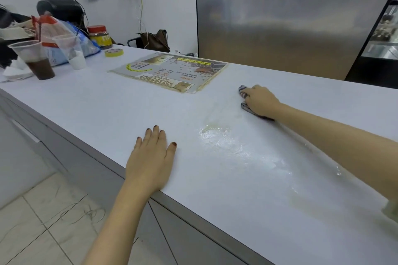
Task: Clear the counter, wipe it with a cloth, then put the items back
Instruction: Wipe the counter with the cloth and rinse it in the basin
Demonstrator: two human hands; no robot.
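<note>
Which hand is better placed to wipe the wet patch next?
Right. The right hand grips the cloth just beyond the wet patch; the left hand lies flat on the counter, empty.

Counter clearance: open middle, crowded far-left end.

Open surface of the counter [86,103] is found between the left hand [150,157], flat at the near edge, and the right hand [261,101], curled on the cloth [243,90]; a wet patch [226,142] is spread there. The far-left end is blocked by a dark-drink cup [39,60], a second cup [73,51], a tape roll [114,52], a jar [100,35] and what appear to be plastic bags [51,30]. The far side is closed by a steel panel [280,17].
</note>
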